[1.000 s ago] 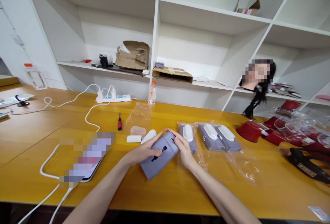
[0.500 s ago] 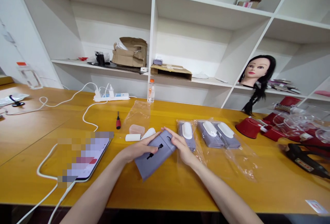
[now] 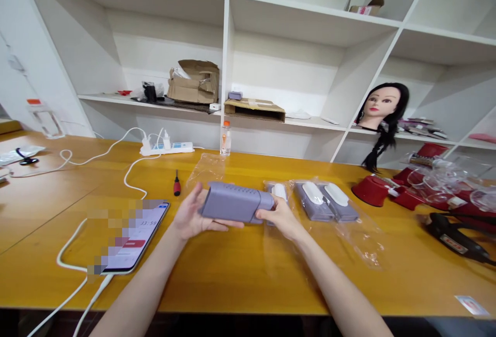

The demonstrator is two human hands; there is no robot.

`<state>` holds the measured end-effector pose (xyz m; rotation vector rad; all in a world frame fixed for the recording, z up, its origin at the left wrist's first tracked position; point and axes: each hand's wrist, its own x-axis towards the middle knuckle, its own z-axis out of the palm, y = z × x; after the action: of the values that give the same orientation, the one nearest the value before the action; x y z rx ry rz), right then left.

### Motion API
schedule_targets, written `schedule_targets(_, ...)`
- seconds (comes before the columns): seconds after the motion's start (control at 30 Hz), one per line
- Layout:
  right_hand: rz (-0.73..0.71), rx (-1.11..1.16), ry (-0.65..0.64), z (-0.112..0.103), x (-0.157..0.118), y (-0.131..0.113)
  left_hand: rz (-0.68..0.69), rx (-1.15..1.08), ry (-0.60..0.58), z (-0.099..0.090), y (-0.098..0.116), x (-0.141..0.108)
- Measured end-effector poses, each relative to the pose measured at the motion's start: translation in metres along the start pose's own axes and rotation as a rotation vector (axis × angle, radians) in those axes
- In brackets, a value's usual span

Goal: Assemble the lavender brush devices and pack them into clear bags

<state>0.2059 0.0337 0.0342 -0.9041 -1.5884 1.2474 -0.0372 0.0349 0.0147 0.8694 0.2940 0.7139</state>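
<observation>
A purple-grey plastic casing (image 3: 234, 203) is held level above the table, with a row of small slots along its upper edge. My right hand (image 3: 281, 217) grips its right end, thumb in front and the other fingers mostly hidden behind. At the opposite end, my left hand (image 3: 191, 215) is open, thumb raised and fingers stretched out beneath the casing; whether it bears any weight I cannot tell. Close behind my right hand lies a bagged purple device (image 3: 279, 190) with a white oval part on top. Two more bagged devices, a nearer one (image 3: 314, 201) and a farther one (image 3: 338, 202), lie to its right.
A phone (image 3: 135, 241) with a white cable lies left. A red-handled screwdriver (image 3: 177, 186), a clear plastic bag (image 3: 207, 166), a power strip (image 3: 168, 148) and a bottle (image 3: 226, 139) stand or lie farther back. Red parts (image 3: 370, 190) and a black tool (image 3: 451, 236) are at right.
The casing has turned from slanted to nearly level, its slotted side now showing. My left hand has loosened and spread at its left end; my right hand has shifted onto the right end.
</observation>
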Motion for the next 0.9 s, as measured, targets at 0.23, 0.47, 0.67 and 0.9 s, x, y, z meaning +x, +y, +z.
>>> schedule_targets(0.23, 0.349, 0.437, -0.073, 0.033, -0.011, 0.0, 0.437, 0.127, 0.348, 0.02, -0.019, 0.014)
schedule_targets(0.47, 0.395, 0.532, -0.31, 0.036, -0.021, -0.011, 0.492, -0.031, 0.371, 0.03, -0.02, 0.018)
schedule_targets(0.67, 0.353, 0.49, -0.22, 0.038, -0.023, -0.015, 0.504, -0.033, 0.329, 0.026, -0.023, 0.017)
schedule_targets(0.9, 0.301, 0.355, -0.04, 0.043, -0.025, -0.013, 0.522, 0.015, 0.291, 0.034, -0.026, 0.016)
